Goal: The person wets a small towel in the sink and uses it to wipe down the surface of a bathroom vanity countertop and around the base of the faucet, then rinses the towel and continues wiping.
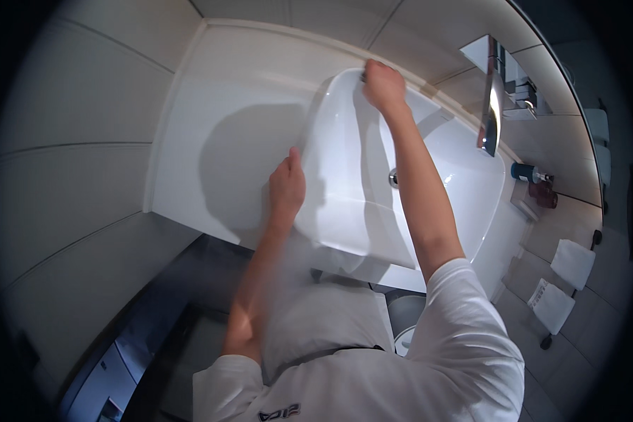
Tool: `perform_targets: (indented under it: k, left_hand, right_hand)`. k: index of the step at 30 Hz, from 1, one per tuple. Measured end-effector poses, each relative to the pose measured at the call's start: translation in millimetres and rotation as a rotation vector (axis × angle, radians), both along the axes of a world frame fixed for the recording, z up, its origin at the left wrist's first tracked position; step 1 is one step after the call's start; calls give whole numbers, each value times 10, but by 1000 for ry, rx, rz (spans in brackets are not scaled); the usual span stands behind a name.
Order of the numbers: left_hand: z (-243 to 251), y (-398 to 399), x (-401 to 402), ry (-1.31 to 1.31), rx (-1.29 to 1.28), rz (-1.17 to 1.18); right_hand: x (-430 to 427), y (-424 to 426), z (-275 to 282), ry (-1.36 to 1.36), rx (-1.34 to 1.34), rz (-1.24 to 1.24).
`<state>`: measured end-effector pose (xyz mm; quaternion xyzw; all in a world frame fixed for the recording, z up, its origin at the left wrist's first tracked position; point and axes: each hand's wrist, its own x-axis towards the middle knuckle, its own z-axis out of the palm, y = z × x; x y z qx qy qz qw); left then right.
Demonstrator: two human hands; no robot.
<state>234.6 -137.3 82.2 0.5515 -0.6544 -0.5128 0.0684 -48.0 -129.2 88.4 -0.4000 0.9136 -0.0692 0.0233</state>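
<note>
A white ceramic washbasin stands on a pale countertop before me. My right hand reaches across to the basin's far rim, its fingers curled down. A small dark bit shows at those fingertips; what it is, I cannot make out. My left hand is beside the basin's near left side, thumb pointing forward, fingers mostly hidden beneath it. Whether it touches the rim is unclear. Under my right forearm, the metal drain is partly covered.
A chrome wall-mounted faucet juts over the basin's right side. A blue pump bottle and a dark red bottle stand at the right. White towels hang on a dark rail. Tiled walls border the counter, with a mirror at right.
</note>
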Motion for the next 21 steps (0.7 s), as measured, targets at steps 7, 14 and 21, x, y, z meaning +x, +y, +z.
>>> perform_targets:
  k: [7,14,21]
  left_hand:
    - [-23,-297,666,254,222,459]
    - [283,-630,1290,344,241,605]
    - [451,-561,1435,332,221,516]
  right_hand:
    - [283,-289,125,-44,37,801]
    - [2228,687,157,-68,51,1358]
    - [1311,71,87,-74,265,1224]
